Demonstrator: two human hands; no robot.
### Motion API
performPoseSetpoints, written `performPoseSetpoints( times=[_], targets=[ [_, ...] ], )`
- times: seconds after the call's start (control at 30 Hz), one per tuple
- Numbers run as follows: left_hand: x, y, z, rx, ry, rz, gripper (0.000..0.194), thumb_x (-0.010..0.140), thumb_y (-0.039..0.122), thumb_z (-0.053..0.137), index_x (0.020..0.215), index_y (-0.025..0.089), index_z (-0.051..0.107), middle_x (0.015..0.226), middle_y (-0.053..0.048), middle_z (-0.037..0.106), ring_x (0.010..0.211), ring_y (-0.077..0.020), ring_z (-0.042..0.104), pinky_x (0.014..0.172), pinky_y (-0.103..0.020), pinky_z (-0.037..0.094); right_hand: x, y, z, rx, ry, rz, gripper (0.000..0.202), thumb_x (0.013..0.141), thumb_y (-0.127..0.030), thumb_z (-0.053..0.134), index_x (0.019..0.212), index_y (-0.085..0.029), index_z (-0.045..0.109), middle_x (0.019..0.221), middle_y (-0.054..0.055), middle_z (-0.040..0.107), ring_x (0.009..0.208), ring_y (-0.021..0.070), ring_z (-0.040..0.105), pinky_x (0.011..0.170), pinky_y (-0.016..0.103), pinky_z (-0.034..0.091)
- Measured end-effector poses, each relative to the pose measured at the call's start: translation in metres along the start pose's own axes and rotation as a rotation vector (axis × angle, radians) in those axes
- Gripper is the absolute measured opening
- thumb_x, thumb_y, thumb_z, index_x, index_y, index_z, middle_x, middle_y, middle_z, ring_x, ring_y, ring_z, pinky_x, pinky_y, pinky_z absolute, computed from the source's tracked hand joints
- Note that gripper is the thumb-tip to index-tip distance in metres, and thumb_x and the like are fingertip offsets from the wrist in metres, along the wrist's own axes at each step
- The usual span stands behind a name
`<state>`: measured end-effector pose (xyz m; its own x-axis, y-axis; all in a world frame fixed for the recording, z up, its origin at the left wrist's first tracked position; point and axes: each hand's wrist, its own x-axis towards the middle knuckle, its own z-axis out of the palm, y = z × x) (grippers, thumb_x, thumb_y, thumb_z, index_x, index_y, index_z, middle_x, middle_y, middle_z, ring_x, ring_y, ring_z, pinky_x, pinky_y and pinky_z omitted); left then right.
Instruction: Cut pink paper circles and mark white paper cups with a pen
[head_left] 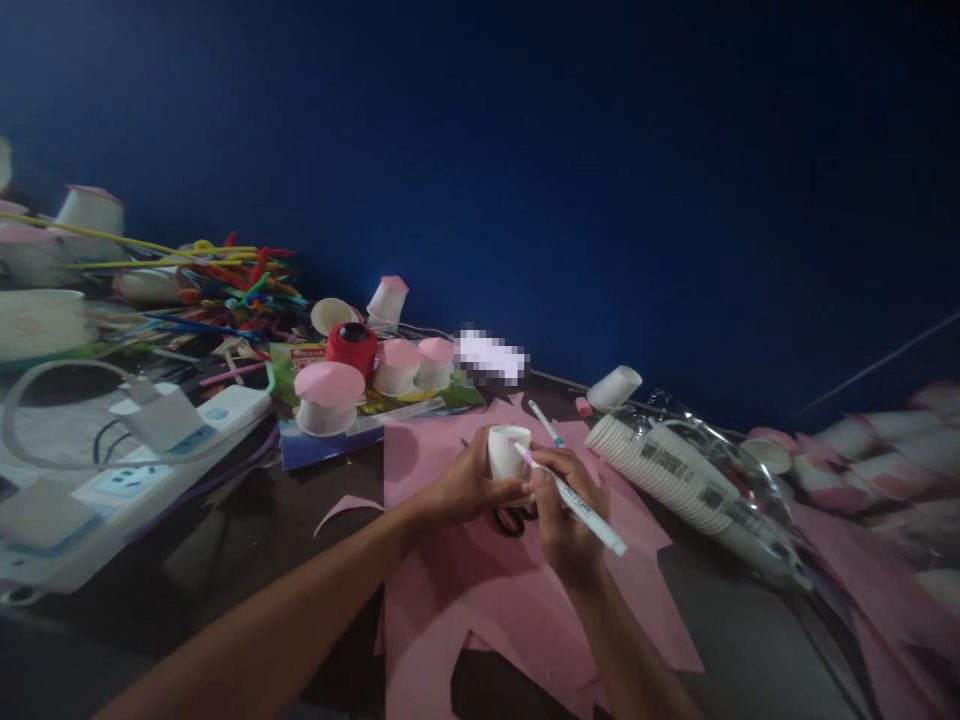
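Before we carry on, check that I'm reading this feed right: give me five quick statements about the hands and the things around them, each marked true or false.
1. The left hand holds a white cup. True.
2. The right hand holds a second cup. False: it holds a white marker.
3. Stacked cups in clear plastic lie to the right of the hands. True.
4. The power strip is on the right side of the view. False: it is on the left.
5. The pink paper below the hands is a whole, uncut sheet. False: its edge has a curved piece cut out.
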<state>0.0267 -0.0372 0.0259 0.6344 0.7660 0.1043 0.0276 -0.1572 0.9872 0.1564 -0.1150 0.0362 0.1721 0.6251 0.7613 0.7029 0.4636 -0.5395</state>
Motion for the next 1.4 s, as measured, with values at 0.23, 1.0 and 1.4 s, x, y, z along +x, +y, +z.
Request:
performPoseSetpoints(
  times=[0.23,1.0,1.4],
  targets=[
    [0.0002,0.0009,0.0000,-0.045,-0.019,-0.031,0.067,0.068,0.035,0.073,0.125,0.020,0.041,0.113,-0.007,0.061,0.096,-0.0229,0.060,0.072,-0.031,0.051,0.0005,0.0013,0.0000,-0.006,0.032,0.029,0.014,0.087,-0.019,0.050,0.095,-0.020,0.061,0.084,0.004,0.065,0.075,0.0166,0.063,0.067,0.030,0.053],
    [0.0018,0.0029,0.0002,-0.012,0.032,-0.048,0.059,0.067,0.035,0.072,0.117,0.019,0.046,0.108,-0.007,0.062,0.097,-0.0233,0.059,0.077,-0.032,0.049,0.0024,0.0031,-0.0009,-0.019,0.130,0.215,0.017,0.088,-0.031,0.051,0.088,-0.018,0.062,0.069,0.001,0.062,0.065,0.0162,0.061,0.058,0.029,0.050],
    [0.0013,0.0041,-0.0007,-0.043,0.000,-0.011,0.059,0.069,0.033,0.071,0.120,0.017,0.045,0.110,-0.008,0.062,0.099,-0.0234,0.059,0.079,-0.033,0.049,0.0031,0.0070,-0.0010,0.044,0.136,0.285,0.016,0.088,-0.030,0.051,0.087,-0.018,0.061,0.065,-0.002,0.057,0.056,0.0122,0.055,0.055,0.025,0.046]
  ],
)
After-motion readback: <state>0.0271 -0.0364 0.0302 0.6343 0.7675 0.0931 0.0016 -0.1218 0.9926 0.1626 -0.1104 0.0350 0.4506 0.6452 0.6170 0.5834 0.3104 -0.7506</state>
